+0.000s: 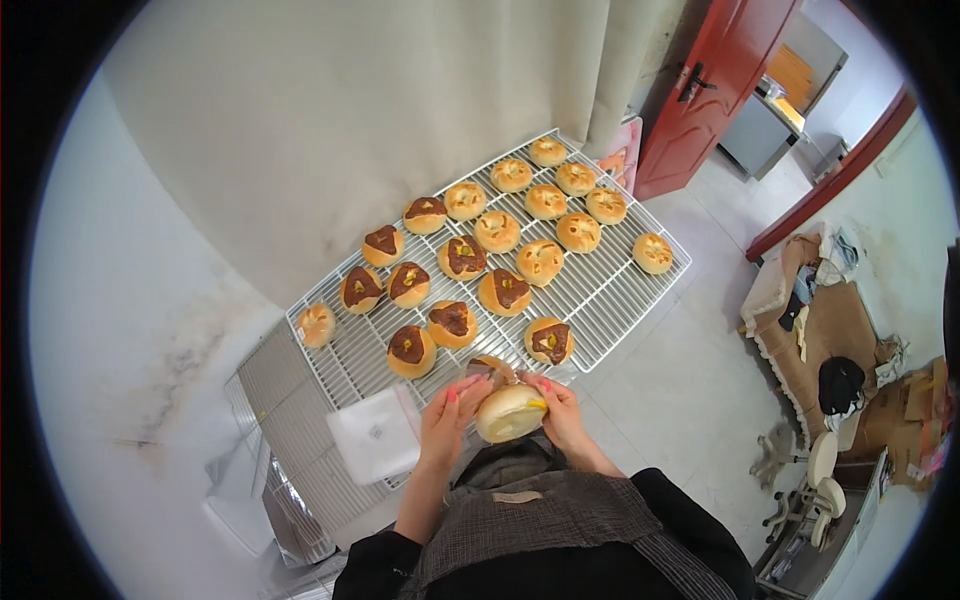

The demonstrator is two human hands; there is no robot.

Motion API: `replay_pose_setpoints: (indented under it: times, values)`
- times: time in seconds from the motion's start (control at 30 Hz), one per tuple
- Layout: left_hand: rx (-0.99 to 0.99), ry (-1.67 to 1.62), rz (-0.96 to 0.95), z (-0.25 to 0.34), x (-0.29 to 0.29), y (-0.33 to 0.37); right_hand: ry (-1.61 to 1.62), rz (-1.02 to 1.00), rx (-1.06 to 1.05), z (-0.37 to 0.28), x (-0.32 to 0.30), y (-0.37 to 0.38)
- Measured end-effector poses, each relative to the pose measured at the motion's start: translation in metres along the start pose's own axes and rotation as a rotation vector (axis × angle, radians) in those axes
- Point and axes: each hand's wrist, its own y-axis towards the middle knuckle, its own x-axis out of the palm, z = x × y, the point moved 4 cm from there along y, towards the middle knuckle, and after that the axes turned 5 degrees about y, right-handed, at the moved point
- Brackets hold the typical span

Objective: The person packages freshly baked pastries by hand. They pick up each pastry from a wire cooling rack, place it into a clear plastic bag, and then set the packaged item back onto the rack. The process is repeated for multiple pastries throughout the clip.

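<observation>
**Slipping a bun into its clear bag**

Both hands are in front of the person, just at the near edge of the wire rack (610, 300). The left hand (447, 415) and the right hand (562, 412) are closed around one pale round bun (510, 412), one hand on each side. Something shiny and thin seems to wrap the bun, maybe a clear bag, but the view is too small to be sure.

To do this well, hold the bun softly so it does not squash. Keep the bag mouth open with the fingertips and let the bun slide in flat, top side up.

Many more buns (500, 232) sit on the rack beyond the hands, some with dark tops. A stack of clear bags (375, 433) lies on the rack just left of the left hand.
</observation>
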Motion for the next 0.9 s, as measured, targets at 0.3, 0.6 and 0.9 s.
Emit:
replay_pose_setpoints:
  times: [0.3, 0.6, 0.9]
  values:
    - [-0.123, 0.750, 0.223, -0.046, -0.093, -0.007, -0.526, 0.035, -0.101, 0.007, 0.000, 0.035]
    - [-0.328, 0.049, 0.123, -0.053, -0.090, -0.008, -0.095, -0.209, 0.568, 0.003, 0.006, 0.025]
    - [0.298, 0.887, 0.640, -0.086, -0.103, 0.054, -1.068, -0.007, -0.214, 0.041, -0.013, 0.092]
